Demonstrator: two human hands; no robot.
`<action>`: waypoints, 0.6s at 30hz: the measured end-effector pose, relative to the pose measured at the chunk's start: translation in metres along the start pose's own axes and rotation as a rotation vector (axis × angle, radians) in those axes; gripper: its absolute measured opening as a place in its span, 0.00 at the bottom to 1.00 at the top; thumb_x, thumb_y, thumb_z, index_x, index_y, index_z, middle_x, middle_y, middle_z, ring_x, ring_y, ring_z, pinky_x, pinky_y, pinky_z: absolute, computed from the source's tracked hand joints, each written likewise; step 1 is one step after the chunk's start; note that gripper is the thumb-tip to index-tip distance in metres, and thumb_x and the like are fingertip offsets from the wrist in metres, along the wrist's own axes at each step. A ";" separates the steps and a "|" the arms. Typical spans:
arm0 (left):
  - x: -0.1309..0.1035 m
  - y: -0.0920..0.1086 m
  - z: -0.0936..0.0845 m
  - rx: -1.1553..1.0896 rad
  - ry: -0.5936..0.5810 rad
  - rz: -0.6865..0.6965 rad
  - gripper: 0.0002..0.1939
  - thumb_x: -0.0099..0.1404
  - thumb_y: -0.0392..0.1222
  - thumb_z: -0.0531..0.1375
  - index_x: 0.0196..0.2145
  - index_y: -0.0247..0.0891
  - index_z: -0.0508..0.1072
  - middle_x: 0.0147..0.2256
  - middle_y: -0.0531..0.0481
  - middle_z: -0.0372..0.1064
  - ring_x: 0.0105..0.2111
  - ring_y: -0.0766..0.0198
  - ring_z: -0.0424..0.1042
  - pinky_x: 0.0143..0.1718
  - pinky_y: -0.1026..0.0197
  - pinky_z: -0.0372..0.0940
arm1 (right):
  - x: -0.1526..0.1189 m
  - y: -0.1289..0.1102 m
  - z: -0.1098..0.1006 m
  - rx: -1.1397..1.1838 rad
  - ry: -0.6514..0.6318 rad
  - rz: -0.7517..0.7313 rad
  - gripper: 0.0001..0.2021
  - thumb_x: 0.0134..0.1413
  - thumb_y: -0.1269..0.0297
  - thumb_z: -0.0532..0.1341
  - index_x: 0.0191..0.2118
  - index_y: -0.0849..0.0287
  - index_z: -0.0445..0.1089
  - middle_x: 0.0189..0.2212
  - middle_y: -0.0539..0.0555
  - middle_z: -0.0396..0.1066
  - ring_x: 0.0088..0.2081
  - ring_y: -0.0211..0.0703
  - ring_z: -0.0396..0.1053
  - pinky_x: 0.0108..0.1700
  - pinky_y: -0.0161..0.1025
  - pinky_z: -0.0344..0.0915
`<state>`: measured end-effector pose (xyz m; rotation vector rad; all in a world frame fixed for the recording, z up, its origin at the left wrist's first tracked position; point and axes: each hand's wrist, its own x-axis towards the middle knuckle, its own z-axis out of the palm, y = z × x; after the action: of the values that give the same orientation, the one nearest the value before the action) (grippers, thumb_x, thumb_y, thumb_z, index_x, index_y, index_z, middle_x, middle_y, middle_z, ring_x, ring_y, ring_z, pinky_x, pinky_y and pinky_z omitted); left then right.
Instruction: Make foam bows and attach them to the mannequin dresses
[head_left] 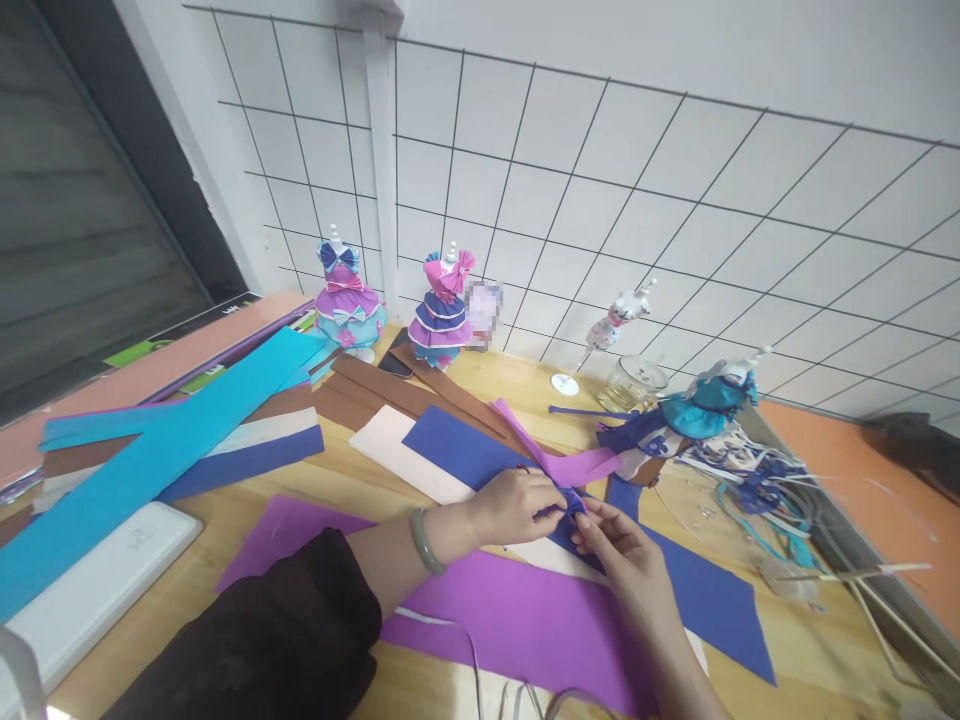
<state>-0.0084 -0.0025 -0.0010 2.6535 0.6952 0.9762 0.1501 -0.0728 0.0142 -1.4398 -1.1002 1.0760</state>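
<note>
At the middle of the table, my left hand [517,505] and my right hand [622,545] meet with fingertips closed on a small folded blue and purple piece [574,500]. It looks like cloth or crepe paper; the fingers cover part of it. Beneath the hands lies a long dark blue strip [709,590], over a pale pink strip [401,450]. A large purple sheet [517,610] spreads nearer to me, under my left forearm. Just beyond my fingers curls a lighter purple strip [581,467].
Two small dress forms in layered dresses [349,290] [442,310] stand at the back. A bare form [619,318] leans beside a glass jar [634,383]. A teal-dressed form [705,400] tilts at right near scraps [757,480]. Turquoise strips [217,420] and a white box [112,590] lie left.
</note>
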 end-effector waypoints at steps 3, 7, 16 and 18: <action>0.000 0.001 0.001 0.028 -0.011 0.035 0.07 0.58 0.37 0.51 0.28 0.36 0.68 0.28 0.49 0.70 0.31 0.65 0.68 0.34 0.63 0.61 | -0.001 0.000 0.001 -0.011 0.016 -0.007 0.18 0.40 0.56 0.64 0.39 0.58 0.68 0.28 0.52 0.70 0.27 0.40 0.66 0.32 0.38 0.65; 0.000 0.000 0.002 -0.013 0.012 0.011 0.06 0.58 0.36 0.52 0.28 0.36 0.69 0.28 0.49 0.70 0.32 0.66 0.68 0.36 0.63 0.61 | -0.001 -0.002 -0.001 -0.060 0.038 -0.025 0.18 0.42 0.55 0.63 0.39 0.59 0.68 0.27 0.53 0.70 0.27 0.41 0.66 0.31 0.39 0.65; 0.004 -0.012 0.002 -0.381 0.281 -0.437 0.06 0.56 0.38 0.55 0.29 0.35 0.70 0.28 0.50 0.70 0.27 0.70 0.66 0.30 0.66 0.61 | 0.003 -0.004 -0.019 -0.080 0.195 -0.112 0.17 0.45 0.53 0.60 0.39 0.59 0.67 0.29 0.54 0.69 0.25 0.39 0.64 0.28 0.39 0.63; 0.005 -0.014 0.003 -0.434 0.289 -0.479 0.06 0.56 0.39 0.55 0.29 0.34 0.70 0.27 0.51 0.69 0.26 0.71 0.65 0.29 0.67 0.61 | 0.002 -0.007 -0.022 -0.163 0.170 -0.115 0.16 0.46 0.54 0.60 0.38 0.59 0.68 0.27 0.53 0.69 0.24 0.38 0.64 0.27 0.38 0.62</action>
<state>-0.0079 0.0119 -0.0055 1.8747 0.9875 1.2052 0.1716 -0.0745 0.0235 -1.5453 -1.1541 0.7827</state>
